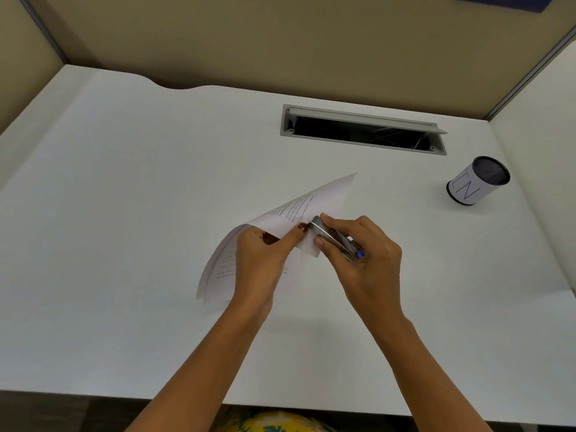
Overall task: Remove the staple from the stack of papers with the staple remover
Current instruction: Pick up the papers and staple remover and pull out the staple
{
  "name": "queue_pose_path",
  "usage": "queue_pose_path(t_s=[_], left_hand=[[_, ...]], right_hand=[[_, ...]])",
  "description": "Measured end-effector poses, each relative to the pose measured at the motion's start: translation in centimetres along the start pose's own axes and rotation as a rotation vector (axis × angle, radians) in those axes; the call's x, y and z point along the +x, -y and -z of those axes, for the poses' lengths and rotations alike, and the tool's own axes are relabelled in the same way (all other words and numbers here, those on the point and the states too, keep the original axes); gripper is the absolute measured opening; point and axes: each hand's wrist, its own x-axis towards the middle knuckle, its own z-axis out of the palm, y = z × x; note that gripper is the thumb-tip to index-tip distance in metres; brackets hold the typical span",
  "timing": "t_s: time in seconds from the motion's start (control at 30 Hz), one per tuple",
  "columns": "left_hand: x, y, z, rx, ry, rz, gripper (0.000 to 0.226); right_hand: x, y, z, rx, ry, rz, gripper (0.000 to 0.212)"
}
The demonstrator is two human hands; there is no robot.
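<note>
While your left hand [261, 254] pinches the lifted stack of papers [290, 219], your right hand [358, 247] grips the staple remover [330, 235] against its corner; the mesh cup [478, 180] reads "IN".

White desk [124, 213], grey cable slot [363, 130] — tan cubicle partitions [249, 35] behind

The left hand [261, 254] holds a stack of papers [299, 210] up off the white desk [124, 213], and the pages bend and fan open. The right hand [361, 251] squeezes a shiny staple remover [330, 235] against the corner of the papers, right by the left thumb. A small cup [477, 180] stands far off to the right, near a long gray slot [363, 129] in the desk
</note>
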Motion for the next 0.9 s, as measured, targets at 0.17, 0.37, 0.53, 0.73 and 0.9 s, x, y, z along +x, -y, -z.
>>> queue_pose_path(t_s=[0.17,0.37,0.53,0.73,0.9], left_hand=[[0.4,-0.5,-0.1,0.092,-0.056,-0.010,0.015],[0.8,-0.7,0.2,0.085,0.019,-0.032,0.008],[0.9,-0.6,0.5,0.108,0.006,-0.022,0.029],[0.9,-0.9,0.3,0.114,0.026,0.006,0.012],[0.8,-1.2,0.4,0.123,0.004,-0.003,0.015]], right_hand=[[0.2,0.4,0.3,0.261,0.033,-0.218,0.028],[0.8,0.2,1.3,0.829,0.253,-0.746,0.025],[1.5,-0.1,2.2,0.860,0.263,-0.740,0.028],[0.9,0.4,1.5,0.258,0.106,-0.202,0.027],[0.7,0.5,1.2,0.183,0.068,-0.112,0.028]])
